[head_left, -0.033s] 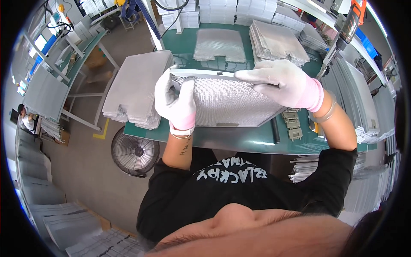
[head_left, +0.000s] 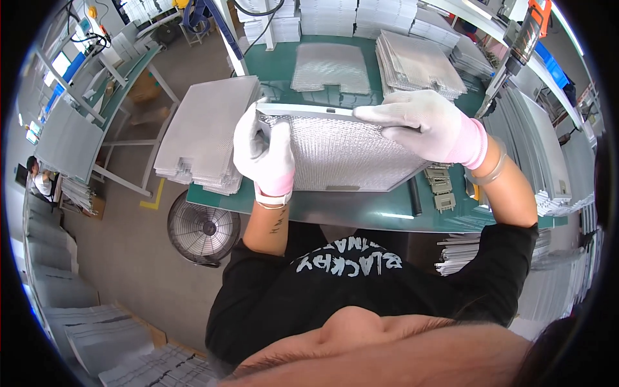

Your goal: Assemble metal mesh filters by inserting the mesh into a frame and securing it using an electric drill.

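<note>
A: Change since last frame?
B: None. Silver rectangular metal mesh filter panel (head_left: 342, 151) still tilted above green table (head_left: 361, 209). Left hand (head_left: 264, 155) gripping left edge, right hand (head_left: 422, 122) clamped on far edge.
A: Meaning?
B: Probably mid-inspection.

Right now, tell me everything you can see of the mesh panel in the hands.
The mesh panel is a flat rectangle of silvery woven metal mesh in a thin pale metal frame. It lies tilted over the green bench, far edge raised. The left hand grips its left edge; the right hand holds the far edge near the right corner.
</note>
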{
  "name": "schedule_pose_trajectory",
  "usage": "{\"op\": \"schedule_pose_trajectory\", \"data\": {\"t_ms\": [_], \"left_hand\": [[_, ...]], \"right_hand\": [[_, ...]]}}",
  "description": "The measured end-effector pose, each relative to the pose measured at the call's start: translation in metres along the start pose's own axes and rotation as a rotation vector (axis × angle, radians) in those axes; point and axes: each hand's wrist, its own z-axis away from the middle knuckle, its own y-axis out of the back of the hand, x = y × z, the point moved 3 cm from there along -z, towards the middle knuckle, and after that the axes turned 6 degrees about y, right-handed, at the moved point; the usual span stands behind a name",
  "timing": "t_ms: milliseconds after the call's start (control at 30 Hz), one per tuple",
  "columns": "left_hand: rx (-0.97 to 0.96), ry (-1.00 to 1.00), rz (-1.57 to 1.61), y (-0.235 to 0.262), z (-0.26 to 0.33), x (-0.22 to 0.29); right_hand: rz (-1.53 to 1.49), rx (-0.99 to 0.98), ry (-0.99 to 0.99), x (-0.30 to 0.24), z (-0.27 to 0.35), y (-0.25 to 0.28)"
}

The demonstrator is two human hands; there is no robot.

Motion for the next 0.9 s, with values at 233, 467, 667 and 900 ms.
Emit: {"op": "schedule_pose_trajectory", "data": {"t_ms": [233,467,667,900], "left_hand": [[0.038,-0.061,-0.208,0.013,0.0,-0.01],[-0.031,0.144,0.138,0.017,-0.004,-0.016],[-0.194,0.144,0.315,0.022,-0.018,-0.019],[-0.262,0.141,0.347,0.02,-0.021,-0.021]], "right_hand": [[0.011,0.011,0.03,0.001,-0.005,0.0],[0.033,0.026,0.049,0.002,-0.005,-0.003],[0.047,0.032,0.071,0.002,-0.005,-0.002],[0.13,-0.043,0.059,0.005,-0.001,-0.003]]}}
